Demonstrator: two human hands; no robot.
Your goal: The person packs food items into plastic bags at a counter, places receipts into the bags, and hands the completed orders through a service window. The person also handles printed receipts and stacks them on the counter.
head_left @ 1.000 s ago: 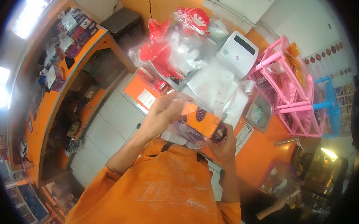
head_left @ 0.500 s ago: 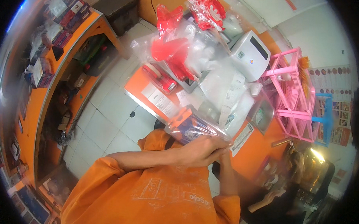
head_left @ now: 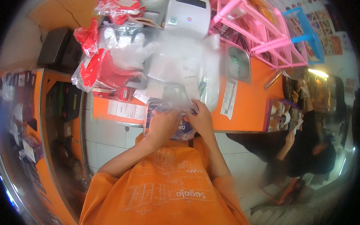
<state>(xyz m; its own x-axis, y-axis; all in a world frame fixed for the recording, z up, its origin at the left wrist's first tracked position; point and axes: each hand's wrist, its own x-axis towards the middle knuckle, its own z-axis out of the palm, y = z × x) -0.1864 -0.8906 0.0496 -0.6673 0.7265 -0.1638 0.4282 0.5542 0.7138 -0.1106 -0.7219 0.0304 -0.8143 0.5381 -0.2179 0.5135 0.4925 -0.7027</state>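
Note:
At the table's front edge, a blue box-like package (head_left: pixel 182 127) sits inside a clear plastic bag (head_left: pixel 187 135). My left hand (head_left: pixel 163 124) is closed on the bag's left side, its back toward me and most of its fingers hidden. On the other side, my right hand (head_left: pixel 200 118) pinches the plastic near the top with thumb and fingers. Both hands cover much of the package. Just beyond them lie white paper receipts (head_left: pixel 192 87) and a pile of clear plastic bags (head_left: pixel 166 64).
Red plastic bags (head_left: pixel 106 72) and a white printer-like machine (head_left: pixel 188 13) stand farther back. To the right are a metal tray (head_left: pixel 238 63), a pink rack (head_left: pixel 254 24) and a paper slip (head_left: pixel 229 97). Another person (head_left: pixel 305 144) in dark clothes is at the right.
The view has turned toward the table. Both hands have moved apart, from close together at one end of the bag to either side of the package.

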